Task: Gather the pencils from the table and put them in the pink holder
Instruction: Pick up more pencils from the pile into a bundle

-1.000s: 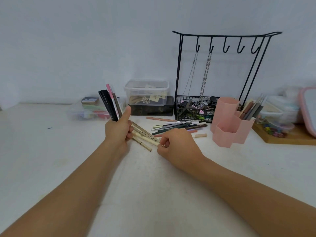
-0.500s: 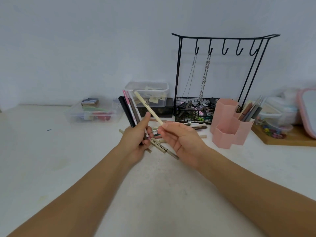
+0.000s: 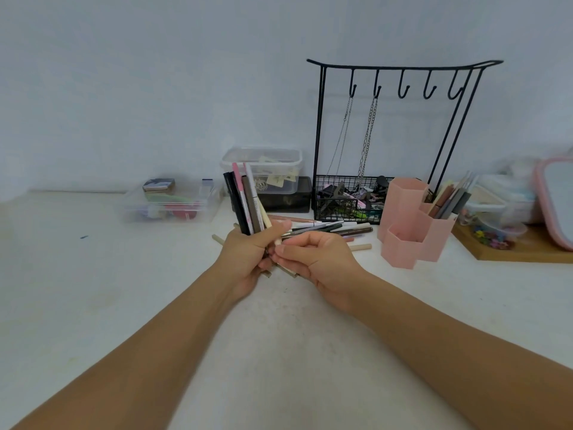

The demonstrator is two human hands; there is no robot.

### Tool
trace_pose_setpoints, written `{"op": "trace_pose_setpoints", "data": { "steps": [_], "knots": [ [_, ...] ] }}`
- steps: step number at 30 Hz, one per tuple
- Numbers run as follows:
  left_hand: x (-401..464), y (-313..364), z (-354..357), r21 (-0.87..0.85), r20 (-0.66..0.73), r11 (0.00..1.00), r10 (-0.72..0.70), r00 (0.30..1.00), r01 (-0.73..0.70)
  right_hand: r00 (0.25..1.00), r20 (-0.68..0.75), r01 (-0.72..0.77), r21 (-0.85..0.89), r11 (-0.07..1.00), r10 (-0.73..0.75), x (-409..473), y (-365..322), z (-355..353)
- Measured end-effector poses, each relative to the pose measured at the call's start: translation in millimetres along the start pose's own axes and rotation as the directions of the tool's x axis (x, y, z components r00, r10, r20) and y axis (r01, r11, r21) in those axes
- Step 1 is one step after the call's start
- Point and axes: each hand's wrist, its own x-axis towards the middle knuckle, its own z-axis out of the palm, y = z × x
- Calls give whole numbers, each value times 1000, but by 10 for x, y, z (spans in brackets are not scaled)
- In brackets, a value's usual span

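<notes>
My left hand (image 3: pixel 248 256) is shut on a bundle of pencils (image 3: pixel 245 200) held upright above the white table (image 3: pixel 93 274); black, pink, brown and beige ones fan out of my fist. My right hand (image 3: pixel 319 262) is pressed against it, thumb and forefinger pinching the lower end of the beige pencil (image 3: pixel 265 217) in that bundle. Several loose pencils (image 3: pixel 325 228) lie on the table just behind both hands. The pink holder (image 3: pixel 403 212), made of hexagonal cups, stands to the right; its rear right cup holds several pencils (image 3: pixel 449 200).
A black wire rack (image 3: pixel 319 135) with hooks, chains and a clip-filled basket (image 3: pixel 347 200) stands behind the loose pencils. Clear plastic boxes (image 3: pixel 167 206) sit at the back left. A wooden tray (image 3: pixel 527 254) and a pink-framed object (image 3: pixel 555 197) are at the far right.
My right hand picked a beige pencil off the table and brought it into the left hand's bundle. Both hands now meet, lifted slightly and shifted right.
</notes>
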Motion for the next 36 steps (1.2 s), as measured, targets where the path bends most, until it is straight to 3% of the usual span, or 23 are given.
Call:
{"op": "trace_pose_setpoints", "data": {
  "steps": [4, 6, 7, 9, 11, 14, 17, 21, 26, 30, 33, 36],
  "knots": [
    [24, 2, -9, 49, -43, 999, 10, 999, -8, 995, 33, 95, -255, 962, -89, 24, -72, -24],
    [30, 48, -19, 24, -75, 1000, 17, 997, -16, 980, 17, 185, -458, 870, -200, 71, -186, -90],
    [34, 70, -30, 13, -95, 1000, 17, 995, -16, 956, 3, 233, -613, 755, -292, 116, -252, -159],
    [36, 101, -49, -12, -137, 1000, 0, 991, -2, 912, 57, 242, -873, 422, -406, 206, -382, -340],
    [39, 106, -58, -32, -159, 999, -18, 987, 13, 934, 146, 206, -965, 160, -325, 266, -437, -499],
    [49, 86, -64, 3, -155, 1000, -2, 988, 2, 963, 182, 178, -983, -39, -200, 300, -401, -594],
    [64, 82, -73, 5, -140, 1000, 14, 990, -13, 969, 194, 180, -979, -101, -154, 329, -363, -604],
    [62, 93, -75, -25, -123, 1000, -10, 992, 7, 964, 187, 184, -982, -30, -190, 338, -388, -616],
    [3, 90, -15, -12, -38, 1000, -9, 999, 8, 956, 171, 246, -912, 328, -240, 289, -546, -468],
    [-78, 77, 78, 35, 36, 999, -3, 999, 2, 967, 202, 255, -702, 665, -158, 184, -628, -310],
    [-115, 53, 119, 62, 90, 998, -13, 996, 7, 963, 241, 234, -536, 811, -118, 146, -598, -240],
    [-143, 44, 150, 57, 141, 998, -29, 990, 21, 957, 267, 214, -405, 889, -108, 132, -558, -192]
  ]
}}
